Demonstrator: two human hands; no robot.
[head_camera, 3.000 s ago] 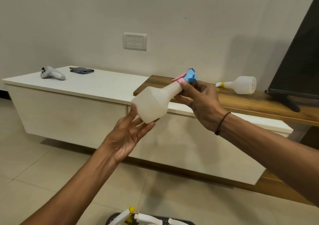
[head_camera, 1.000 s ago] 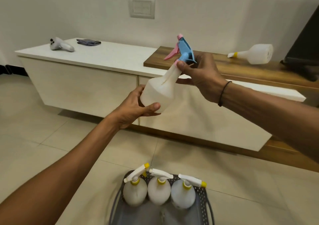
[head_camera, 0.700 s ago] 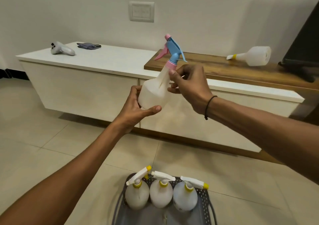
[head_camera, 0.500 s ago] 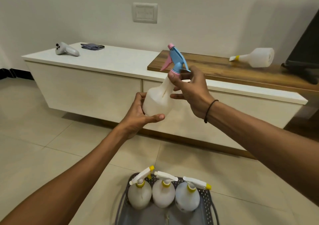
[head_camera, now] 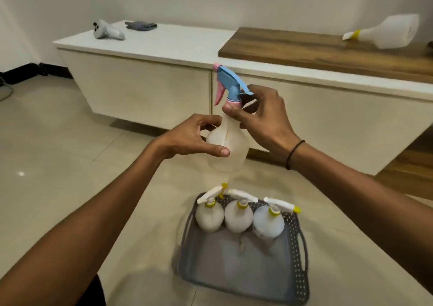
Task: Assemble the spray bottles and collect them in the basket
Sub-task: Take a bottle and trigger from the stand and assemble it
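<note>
I hold a translucent white spray bottle upright above the grey perforated basket. My left hand grips the bottle's round body. My right hand pinches the pink collar at the neck, just under the blue and pink trigger head. Three white bottles with white and yellow trigger heads stand in a row at the basket's far end. Another white bottle with a yellow collar lies on its side on the wooden shelf.
A long white cabinet runs across the back, with a wooden shelf on its right part. A white controller and a folded dark cloth lie on its left end. The floor is pale tile.
The bottle has come down and closer, from tilted to upright over the basket. My view has dropped toward the floor, so the basket shows in full.
</note>
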